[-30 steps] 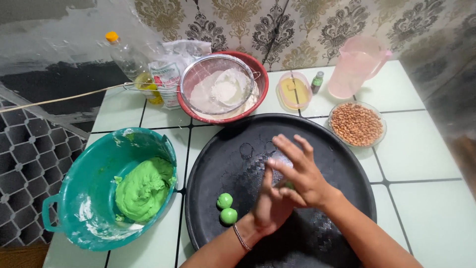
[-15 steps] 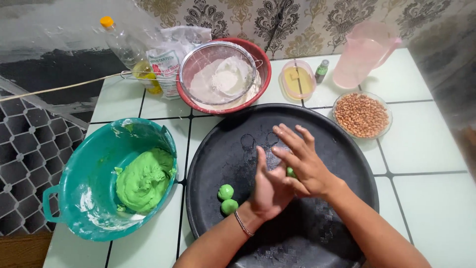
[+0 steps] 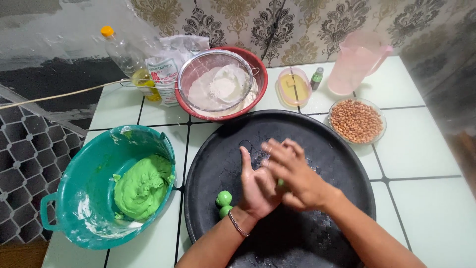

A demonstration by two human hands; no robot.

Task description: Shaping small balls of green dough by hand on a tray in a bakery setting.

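Two green balls (image 3: 223,203) sit on the black tray (image 3: 327,149) beside the teal bowl (image 3: 94,164). Left hand (image 3: 258,186) and right hand (image 3: 297,173) now press closer, squeezing a dough bit (image 3: 280,183).

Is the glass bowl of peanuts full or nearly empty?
Fairly full: peanuts cover the whole inside of the glass bowl, with no bare bottom showing.

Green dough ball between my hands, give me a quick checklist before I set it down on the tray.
1. Dough piece held between left hand and right hand: ok, only a sliver shows.
2. Ball fully round: cannot tell, the hands hide it.
3. Bare room on the black tray: ok.
4. Two finished balls lying on the tray beside the left wrist, touching each other: ok.
5. More dough in the teal bowl: ok.
6. Peanut bowl off the tray: ok.
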